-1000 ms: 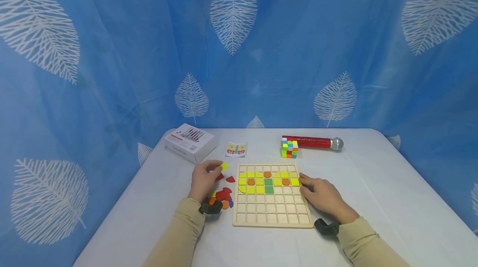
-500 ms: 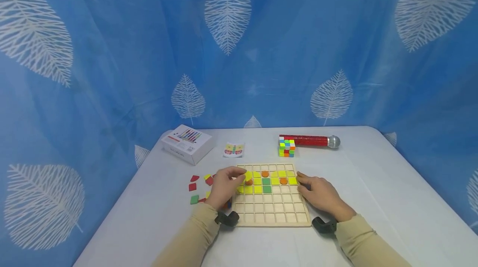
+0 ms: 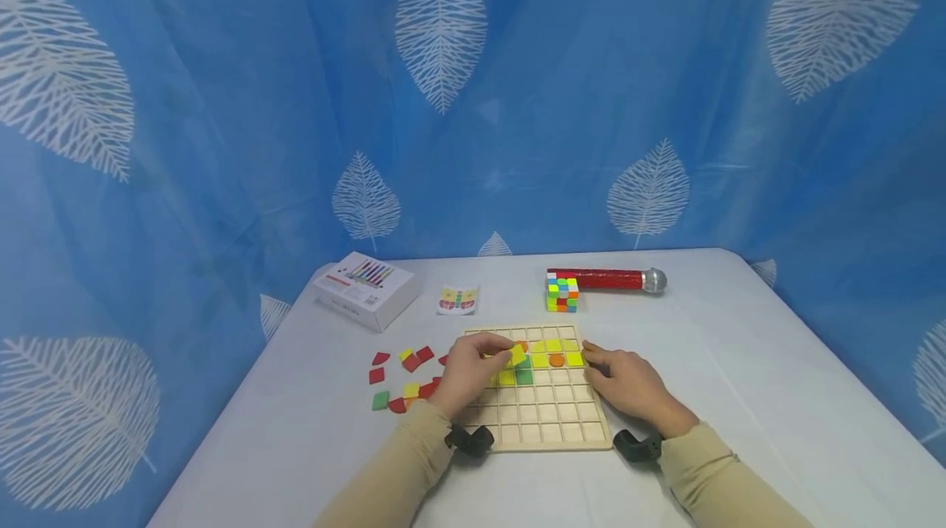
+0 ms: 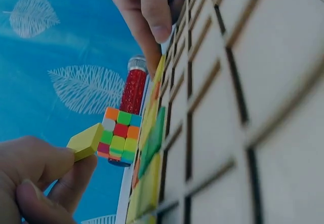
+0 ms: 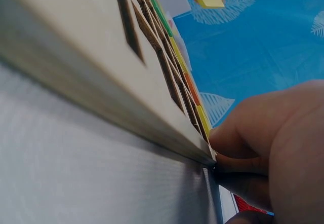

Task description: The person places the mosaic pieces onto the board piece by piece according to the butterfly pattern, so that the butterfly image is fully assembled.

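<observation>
Between thumb and fingers of my left hand (image 3: 467,372) is a yellow tile (image 4: 86,140), raised over the upper part of a wooden grid board (image 3: 543,447). In the right wrist view, my right hand (image 5: 273,143) grips the board's far right edge, thumb toward the top face. Set in the board's upper rows are several yellow tiles (image 3: 574,359), orange discs (image 3: 557,360) and green square tiles (image 3: 524,377). My left hand hides some upper-left cells. Left of the board lie loose pieces, among them a red square tile (image 3: 377,376) and a green one (image 3: 380,401).
A white box (image 3: 365,291) stands at the back left, beside a small picture card (image 3: 457,300). Behind the board are a puzzle cube (image 3: 562,295) and a red microphone (image 3: 606,278). A blue leaf-patterned curtain (image 3: 554,101) hangs behind the table.
My left hand has carried the yellow tile rightward from the loose pieces to over the board. My right hand stays at the board's right edge. The head view has shifted slightly.
</observation>
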The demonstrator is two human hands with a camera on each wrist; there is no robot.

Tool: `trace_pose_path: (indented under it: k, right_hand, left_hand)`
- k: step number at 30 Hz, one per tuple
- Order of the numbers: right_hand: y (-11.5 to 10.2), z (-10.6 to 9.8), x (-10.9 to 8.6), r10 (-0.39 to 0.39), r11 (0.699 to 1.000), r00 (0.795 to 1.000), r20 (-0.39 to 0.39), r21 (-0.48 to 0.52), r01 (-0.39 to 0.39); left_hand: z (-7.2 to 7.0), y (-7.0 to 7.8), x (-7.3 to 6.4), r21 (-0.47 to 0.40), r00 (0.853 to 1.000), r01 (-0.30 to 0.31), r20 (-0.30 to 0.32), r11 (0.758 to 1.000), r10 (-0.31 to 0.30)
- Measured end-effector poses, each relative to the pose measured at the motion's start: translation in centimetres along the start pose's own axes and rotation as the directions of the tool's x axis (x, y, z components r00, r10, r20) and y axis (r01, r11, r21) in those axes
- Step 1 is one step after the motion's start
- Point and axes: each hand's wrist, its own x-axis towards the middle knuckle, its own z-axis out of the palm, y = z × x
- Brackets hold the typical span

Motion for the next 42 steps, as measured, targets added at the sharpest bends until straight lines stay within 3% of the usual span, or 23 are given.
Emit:
trace_pose_path:
  k: [10,15,18,22,33,36,42]
  right_hand:
    - [-0.1,0.1,0.0,0.003,1.000,1.000,-0.005,-0.005,-0.003]
    - [-0.2,0.3,-0.2,0.014,1.000,1.000,0.000,-0.015,-0.014]
    - [-0.2,0.3,-0.2,0.010,1.000,1.000,-0.008,-0.014,-0.010]
    - [-0.2,0.2,-0.1,0.011,1.000,1.000,-0.004,-0.015,-0.011]
    - [-0.4,0.2,0.1,0.018,1.000,1.000,-0.001,-0.005,-0.018]
    - [-0.2,0.2,0.2,0.016,1.000,1.000,-0.002,-0.014,-0.016]
    - [-0.1,0.3,0.3,0.019,1.000,1.000,0.000,-0.023,-0.019]
  left_hand:
    - [1.8,0.7,0.7,0.055,0.996,-0.010,0.085,0.998,0.005]
    - [2.4,0.5,0.3,0.129,0.991,-0.072,0.121,0.989,0.057]
    - [2.7,0.2,0.2,0.203,0.985,-0.134,0.138,0.970,0.107]
    - [3.0,0.0,0.2,0.273,0.981,-0.170,0.141,0.947,0.135]
    - [3.1,0.2,0.1,0.312,0.983,-0.155,0.146,0.937,0.114]
    - [3.1,0.2,0.1,0.361,0.978,-0.187,0.159,0.914,0.138]
    - [3.3,0.2,0.2,0.499,0.963,-0.261,0.192,0.826,0.188]
